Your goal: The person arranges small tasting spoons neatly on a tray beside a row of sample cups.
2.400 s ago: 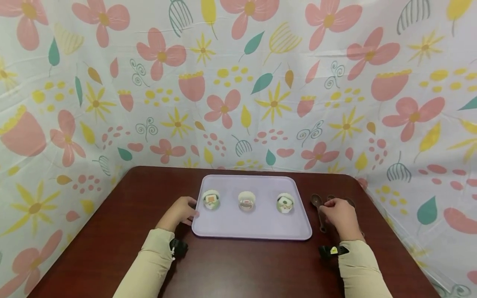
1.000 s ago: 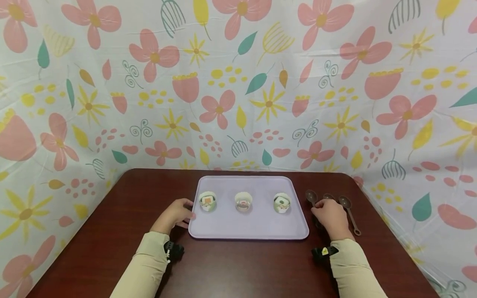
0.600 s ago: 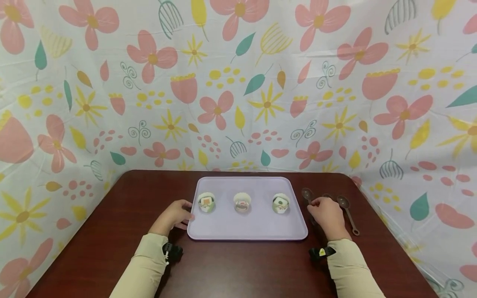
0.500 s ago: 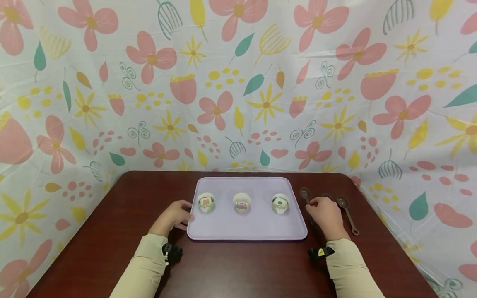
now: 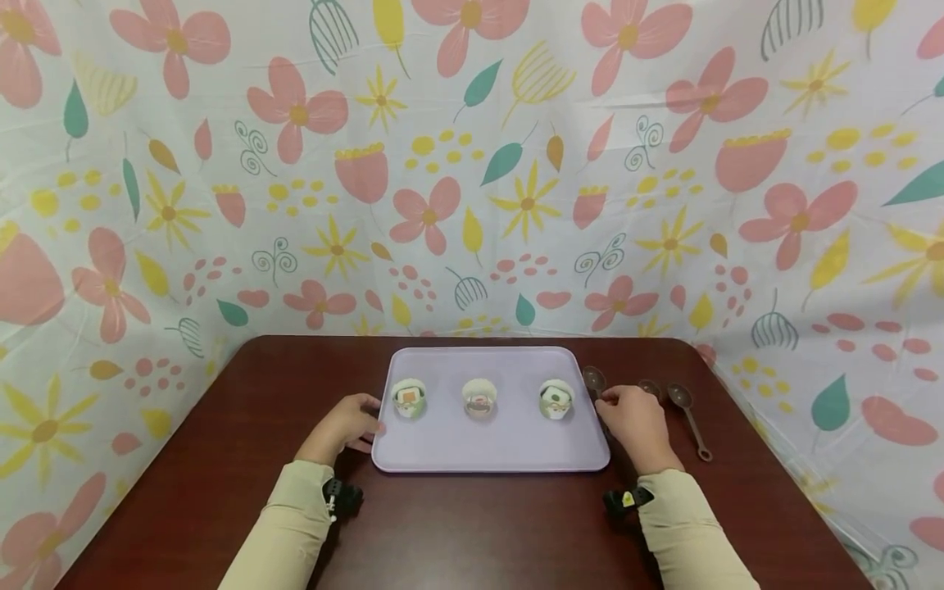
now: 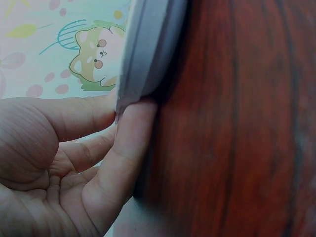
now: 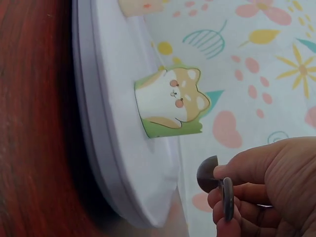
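Note:
My left hand [image 5: 345, 426] pinches the left edge of a pale lilac tray [image 5: 490, 455], thumb and fingers at its rim in the left wrist view. My right hand [image 5: 636, 419] pinches the handle of a dark brown measuring spoon [image 5: 594, 378] beside the tray's right edge. In the right wrist view the spoon's bowl [image 7: 207, 174] shows past the fingertips. Three small paper baking cups stand in a row on the tray: a left one [image 5: 409, 407], a middle one [image 5: 480, 403] and a right one [image 5: 555, 409]. A cartoon dog is printed on the green cup [image 7: 168, 103] nearest my right hand.
Two more brown measuring spoons lie right of my right hand: one bowl [image 5: 649, 388] is partly covered by the hand, the other spoon [image 5: 680, 395] shows whole. All rests on a dark red-brown table [image 5: 472, 533]. A flower-printed cloth [image 5: 472, 164] hangs behind.
My right hand has moved left with the measuring spoon, bringing it close to the tray's right edge. The spoon at the right has come into full view. My left hand keeps its place at the tray.

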Available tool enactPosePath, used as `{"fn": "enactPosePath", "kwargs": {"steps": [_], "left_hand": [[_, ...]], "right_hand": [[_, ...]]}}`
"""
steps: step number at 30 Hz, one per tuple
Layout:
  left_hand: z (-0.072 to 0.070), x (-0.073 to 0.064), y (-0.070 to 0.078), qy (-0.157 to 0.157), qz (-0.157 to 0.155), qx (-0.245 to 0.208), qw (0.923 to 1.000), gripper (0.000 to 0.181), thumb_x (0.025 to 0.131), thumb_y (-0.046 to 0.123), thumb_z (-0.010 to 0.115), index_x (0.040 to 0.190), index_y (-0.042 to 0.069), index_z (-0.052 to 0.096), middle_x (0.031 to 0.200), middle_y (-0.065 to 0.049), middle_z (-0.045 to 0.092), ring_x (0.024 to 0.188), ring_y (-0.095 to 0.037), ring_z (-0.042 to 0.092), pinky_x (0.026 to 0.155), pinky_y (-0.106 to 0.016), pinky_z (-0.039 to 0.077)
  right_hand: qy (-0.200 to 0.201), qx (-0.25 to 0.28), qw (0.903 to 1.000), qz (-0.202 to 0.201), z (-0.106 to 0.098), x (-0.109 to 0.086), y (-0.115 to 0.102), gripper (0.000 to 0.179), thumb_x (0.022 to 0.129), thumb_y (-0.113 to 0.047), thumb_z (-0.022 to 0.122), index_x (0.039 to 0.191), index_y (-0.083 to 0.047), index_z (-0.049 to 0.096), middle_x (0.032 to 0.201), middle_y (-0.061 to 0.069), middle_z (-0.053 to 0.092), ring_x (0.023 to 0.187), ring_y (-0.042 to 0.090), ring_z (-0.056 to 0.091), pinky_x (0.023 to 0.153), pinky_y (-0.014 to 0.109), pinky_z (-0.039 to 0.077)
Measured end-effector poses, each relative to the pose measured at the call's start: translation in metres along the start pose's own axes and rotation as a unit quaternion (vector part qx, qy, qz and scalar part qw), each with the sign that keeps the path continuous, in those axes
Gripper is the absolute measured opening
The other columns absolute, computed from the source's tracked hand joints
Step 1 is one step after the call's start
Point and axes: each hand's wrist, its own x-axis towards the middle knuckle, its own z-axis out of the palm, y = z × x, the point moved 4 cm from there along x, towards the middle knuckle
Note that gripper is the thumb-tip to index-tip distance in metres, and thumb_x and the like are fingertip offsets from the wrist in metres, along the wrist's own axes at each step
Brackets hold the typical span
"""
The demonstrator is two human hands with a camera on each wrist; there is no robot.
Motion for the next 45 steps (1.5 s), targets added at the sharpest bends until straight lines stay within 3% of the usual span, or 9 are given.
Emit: {"fn": "enactPosePath", "kwargs": {"steps": [15,24,35,45], "left_hand": [[0.0,0.0,0.001,0.0,-0.007,0.0,1.0,0.053,0.089,-0.005,0.07,0.137,-0.006,0.049,0.108,-0.024,0.064,0.081,-0.03,0.07,0.066,-0.044,0.063],[0.0,0.0,0.003,0.004,-0.007,0.006,1.0,0.052,0.09,-0.004,0.07,0.137,-0.006,0.049,0.106,-0.024,0.064,0.081,-0.029,0.07,0.066,-0.045,0.063],[0.0,0.0,0.001,0.0,-0.013,0.0,0.9999,0.054,0.09,-0.004,0.07,0.139,-0.005,0.049,0.107,-0.023,0.064,0.084,-0.031,0.07,0.067,-0.044,0.063],[0.001,-0.003,0.002,0.001,0.001,0.003,1.0,0.052,0.088,-0.005,0.071,0.136,-0.007,0.05,0.102,-0.023,0.065,0.079,-0.029,0.07,0.065,-0.045,0.063]], "right_hand": [[-0.008,-0.003,0.9999,0.006,0.007,-0.001,-0.009,0.024,0.094,-0.02,0.065,0.106,-0.001,0.074,0.075,0.004,0.068,0.062,0.016,0.06,0.054,0.031,0.049],[-0.015,0.014,0.9998,0.008,0.014,-0.001,-0.011,0.026,0.095,-0.019,0.066,0.11,0.002,0.072,0.081,0.008,0.068,0.06,0.015,0.06,0.052,0.03,0.05],[-0.011,-0.006,0.9999,0.006,0.024,-0.002,-0.013,0.02,0.094,-0.017,0.064,0.102,-0.001,0.073,0.069,0.004,0.061,0.059,0.017,0.057,0.05,0.03,0.045],[-0.013,-0.009,0.9999,0.006,0.027,-0.001,-0.01,0.013,0.092,-0.015,0.065,0.092,-0.004,0.073,0.073,0.005,0.061,0.063,0.02,0.055,0.051,0.03,0.043]]}}
